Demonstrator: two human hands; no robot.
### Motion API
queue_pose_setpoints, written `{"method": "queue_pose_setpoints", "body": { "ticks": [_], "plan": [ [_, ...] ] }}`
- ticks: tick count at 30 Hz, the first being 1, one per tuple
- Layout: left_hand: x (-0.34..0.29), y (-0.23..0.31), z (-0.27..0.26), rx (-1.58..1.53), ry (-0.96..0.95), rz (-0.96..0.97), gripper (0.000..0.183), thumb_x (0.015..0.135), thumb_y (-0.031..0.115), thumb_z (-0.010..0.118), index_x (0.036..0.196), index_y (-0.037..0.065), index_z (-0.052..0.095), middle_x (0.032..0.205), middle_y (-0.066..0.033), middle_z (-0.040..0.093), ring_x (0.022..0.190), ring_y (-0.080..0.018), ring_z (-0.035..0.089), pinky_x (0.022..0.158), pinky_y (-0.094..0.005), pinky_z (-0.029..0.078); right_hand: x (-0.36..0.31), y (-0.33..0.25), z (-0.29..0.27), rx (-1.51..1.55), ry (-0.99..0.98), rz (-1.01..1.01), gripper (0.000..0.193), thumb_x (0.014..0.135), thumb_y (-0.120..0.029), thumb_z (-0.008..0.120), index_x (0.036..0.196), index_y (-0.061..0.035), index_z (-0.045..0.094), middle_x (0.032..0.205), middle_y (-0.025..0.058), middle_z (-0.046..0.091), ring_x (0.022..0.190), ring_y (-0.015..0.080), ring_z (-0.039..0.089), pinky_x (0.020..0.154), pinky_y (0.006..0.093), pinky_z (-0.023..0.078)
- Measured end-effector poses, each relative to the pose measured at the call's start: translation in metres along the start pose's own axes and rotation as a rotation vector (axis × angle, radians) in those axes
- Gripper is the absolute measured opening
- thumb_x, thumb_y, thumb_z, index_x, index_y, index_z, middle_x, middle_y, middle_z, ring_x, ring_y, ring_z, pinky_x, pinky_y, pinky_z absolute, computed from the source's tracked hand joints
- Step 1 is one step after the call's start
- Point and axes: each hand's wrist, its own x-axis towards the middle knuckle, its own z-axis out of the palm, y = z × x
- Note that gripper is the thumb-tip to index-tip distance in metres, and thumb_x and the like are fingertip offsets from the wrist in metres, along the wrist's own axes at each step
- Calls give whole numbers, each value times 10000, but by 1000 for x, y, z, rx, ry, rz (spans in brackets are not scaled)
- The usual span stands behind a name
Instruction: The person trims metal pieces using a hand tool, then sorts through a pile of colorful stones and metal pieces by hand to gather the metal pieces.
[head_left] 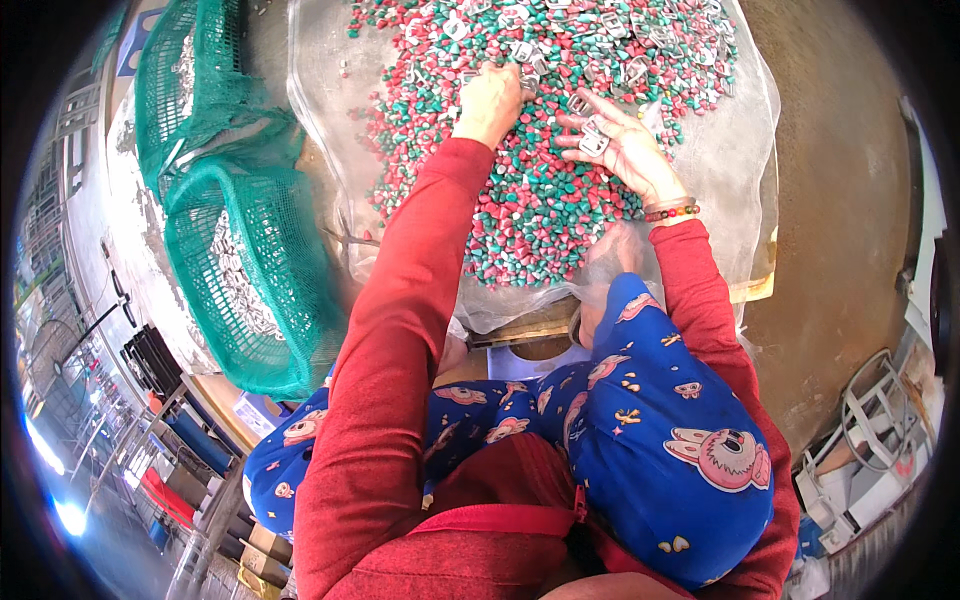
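Observation:
A wide heap of small red, green and pink pebble-like pieces (520,230) covers the sheet before me, with several silvery, buckle-shaped metal pieces (635,70) scattered over its far part. My left hand (488,105) is closed, back upward, its fingertips down in the heap beside a metal piece (528,58); what it grips is hidden. To the right, my right hand (632,155) is turned partly palm up with its fingers stretched and apart. A silvery buckle-shaped piece (593,138) rests on those fingers, and another lies close to the fingertips.
Two green mesh baskets (180,235) stand at the left, holding small silvery metal pieces (235,270). Under the heap, a pale translucent sheet (740,150) lies over a board (755,285). My knees in blue patterned trousers (660,400) are close to its near edge. A white metal frame (875,420) stands at far right.

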Motion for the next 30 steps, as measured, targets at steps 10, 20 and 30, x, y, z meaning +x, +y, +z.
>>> {"method": "queue_pose_setpoints", "body": {
  "ticks": [10, 20, 30],
  "plan": [
    [-77, -16, -57, -2117, -253, -384, 179, 851, 179, 595, 964, 62, 521, 857, -100, 620, 668, -154, 612, 399, -217, 453, -6, 2, 2, -347, 10, -61, 392, 899, -156, 529, 1250, 3, 459, 1089, 143, 599, 728, 195, 661, 521, 212, 508],
    [-5, -11, -10, -303, 74, -107, 492, 759, 442, 673, 874, -34, 627, 651, -164, 595, 697, -319, 628, 652, -384, 505, 0, 4, 7, 485, -96, -85, 338, 863, 20, 446, 1191, 92, 411, 1256, 284, 426, 1223, 397, 396, 1013, 551, 344],
    [-32, 25, -14, -388, -117, 91, 286, 823, 308, 598, 869, 39, 684, 822, -178, 623, 788, -306, 618, 676, -398, 485, -8, 7, -6, -75, 9, -233, 286, 903, -27, 464, 1164, 91, 469, 1125, 187, 559, 1021, 285, 589, 897, 352, 497]
  ]
}}
